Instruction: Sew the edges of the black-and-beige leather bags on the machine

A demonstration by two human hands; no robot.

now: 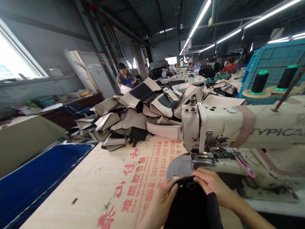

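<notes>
Both my hands grip a black bag piece (190, 203) at the bottom of the view, just in front of the cream sewing machine (228, 127). My left hand (160, 203) holds its left edge with thumb and fingers closed on it. My right hand (212, 186) presses and pinches its top right edge, close under the machine's needle area (205, 156). A grey round piece (178, 167) lies on the table just beyond the black piece.
A plywood tabletop (114, 184) with red printed characters spreads left. A heap of cream-and-black bags (143, 114) is piled behind. Two black thread cones (259, 82) stand on the machine. A blue surface (43, 171) lies at left. Other people work at the back.
</notes>
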